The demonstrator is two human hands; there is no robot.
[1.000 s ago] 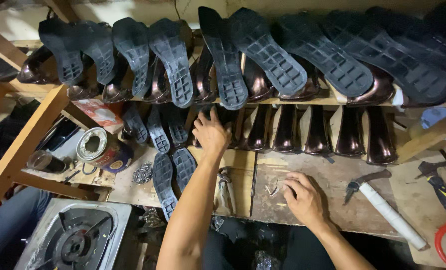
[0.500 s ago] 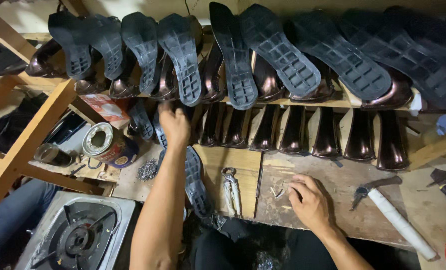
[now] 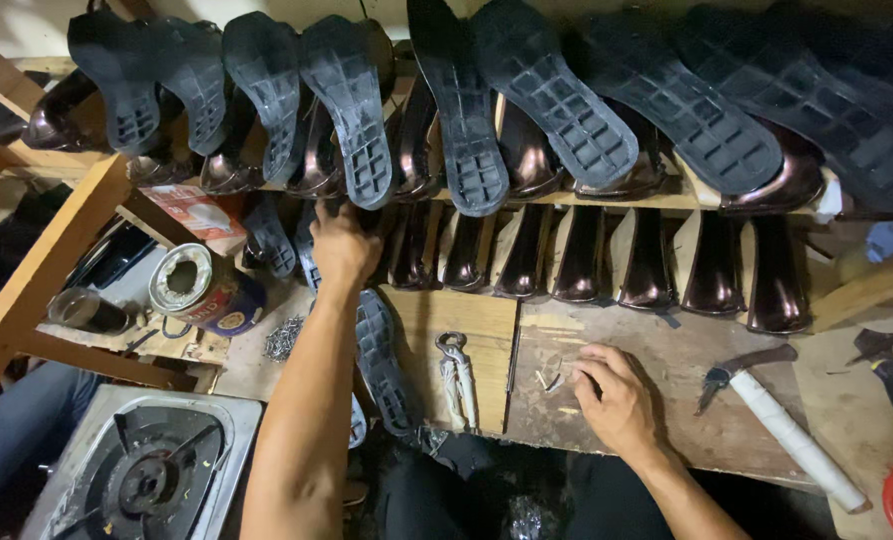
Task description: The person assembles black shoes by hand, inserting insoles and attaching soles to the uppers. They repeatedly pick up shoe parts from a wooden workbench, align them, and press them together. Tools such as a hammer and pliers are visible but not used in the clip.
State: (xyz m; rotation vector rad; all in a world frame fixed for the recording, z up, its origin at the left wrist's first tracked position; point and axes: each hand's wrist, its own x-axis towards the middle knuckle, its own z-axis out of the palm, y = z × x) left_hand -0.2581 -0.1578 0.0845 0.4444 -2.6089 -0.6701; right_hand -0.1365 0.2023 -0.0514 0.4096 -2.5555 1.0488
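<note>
Scarred wooden desk, cramped workshop | lower shoes: perhaps seven | hammer: one | left hand grip closed on shoe | right hand grip curled, empty

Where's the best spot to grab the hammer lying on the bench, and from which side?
Probably the white-wrapped handle, near its middle, coming from above. The hammer lies flat and slanted on the wooden bench, dark head up-left, handle running down-right with bare wood on both sides. The right hand rests just left of the head, so it looks the nearer hand; the left hand is up at the shoes.
</note>
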